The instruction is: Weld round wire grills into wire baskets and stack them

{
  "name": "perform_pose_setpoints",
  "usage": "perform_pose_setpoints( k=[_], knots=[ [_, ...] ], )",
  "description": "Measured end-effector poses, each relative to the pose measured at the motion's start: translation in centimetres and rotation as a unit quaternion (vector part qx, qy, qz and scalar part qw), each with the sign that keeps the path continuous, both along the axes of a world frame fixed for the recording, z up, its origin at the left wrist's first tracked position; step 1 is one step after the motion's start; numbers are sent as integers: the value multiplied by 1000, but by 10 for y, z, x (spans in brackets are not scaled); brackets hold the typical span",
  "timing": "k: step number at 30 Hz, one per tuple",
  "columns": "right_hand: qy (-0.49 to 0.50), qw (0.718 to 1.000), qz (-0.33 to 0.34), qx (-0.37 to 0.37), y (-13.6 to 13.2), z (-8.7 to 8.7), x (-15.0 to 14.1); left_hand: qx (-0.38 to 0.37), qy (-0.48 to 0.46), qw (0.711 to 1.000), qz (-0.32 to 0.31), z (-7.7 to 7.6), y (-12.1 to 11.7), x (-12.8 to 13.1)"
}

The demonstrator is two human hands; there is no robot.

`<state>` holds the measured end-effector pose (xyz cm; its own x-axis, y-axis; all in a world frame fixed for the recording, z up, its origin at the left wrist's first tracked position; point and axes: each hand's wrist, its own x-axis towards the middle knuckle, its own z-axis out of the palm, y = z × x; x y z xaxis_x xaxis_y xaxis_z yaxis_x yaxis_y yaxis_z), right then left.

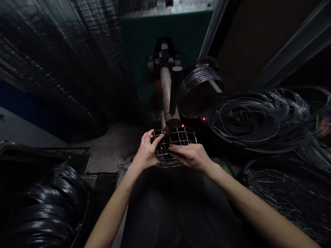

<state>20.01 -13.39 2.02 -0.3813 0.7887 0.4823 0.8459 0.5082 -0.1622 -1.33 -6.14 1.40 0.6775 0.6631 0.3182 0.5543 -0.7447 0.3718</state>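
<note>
Between my hands is a wire basket-like grid [184,137] of thin metal wires, its far side just under the tip of a machine's welding arm [168,93]. My left hand [148,148] grips the grid's left edge, thumb reaching across the top toward the arm tip. On the near right part, my right hand [190,154] has its fingers pressed together at a wire; whether it pinches a separate small piece I cannot make out. Small orange sparks glow around the grid. The grid's underside is hidden in the dark.
Wire rings [200,86] hang beside the arm, and a big pile of wire hoops [248,117] lies to the right. Below it stands a container of short wires [284,199]. Coiled wire rings [51,206] fill a crate at left. A green machine panel [191,38] stands behind.
</note>
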Motion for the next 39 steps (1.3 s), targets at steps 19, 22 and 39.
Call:
perform_pose_setpoints(
  k=[19,22,39],
  knots=[
    [137,988,-62,-22,19,-2,7,-8,0,1000,-1,1,40,2],
    [148,987,-60,-29,30,-3,10,-16,-2,1000,3,1,48,4],
    [142,985,-88,-30,49,-4,11,2,-14,1000,14,0,65,11]
  ],
)
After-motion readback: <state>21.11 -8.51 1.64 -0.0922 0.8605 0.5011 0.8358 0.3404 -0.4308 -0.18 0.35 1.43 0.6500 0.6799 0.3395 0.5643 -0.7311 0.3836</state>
